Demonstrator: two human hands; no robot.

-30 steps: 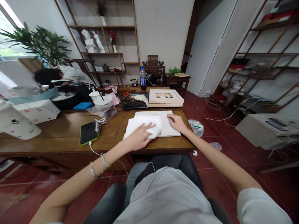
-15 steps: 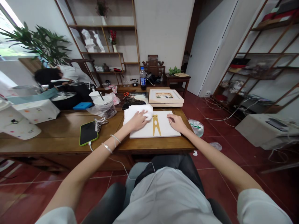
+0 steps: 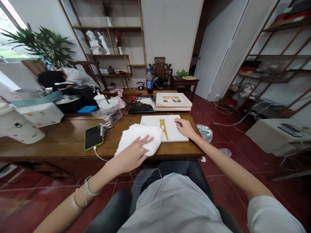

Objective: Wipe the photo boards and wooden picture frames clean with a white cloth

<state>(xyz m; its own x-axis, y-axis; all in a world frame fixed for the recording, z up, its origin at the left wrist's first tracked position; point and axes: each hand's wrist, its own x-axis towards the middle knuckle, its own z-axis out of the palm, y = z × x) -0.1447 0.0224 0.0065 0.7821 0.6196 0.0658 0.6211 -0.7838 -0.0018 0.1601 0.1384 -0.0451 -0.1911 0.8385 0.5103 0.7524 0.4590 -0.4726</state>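
Observation:
My left hand (image 3: 133,154) lies flat, fingers spread, on a folded white towel (image 3: 139,137) at the near edge of the wooden table (image 3: 65,136). The towel covers the left part of a white board (image 3: 173,129) that bears a gold clothespin-shaped figure (image 3: 163,128). My right hand (image 3: 184,127) rests on the board's right edge, fingers curved down against it.
A green-cased phone (image 3: 93,137) on a white cable lies left of the towel. Behind the board are a framed picture (image 3: 173,100), a dark book (image 3: 142,105), plastic cups (image 3: 107,106) and a cola bottle (image 3: 149,82). Another person (image 3: 58,77) sits far left. Cables run over the red floor at right.
My left hand has dragged the towel from the board's far left corner back toward me and leftward, to the near table edge. The right hand has stayed on the board.

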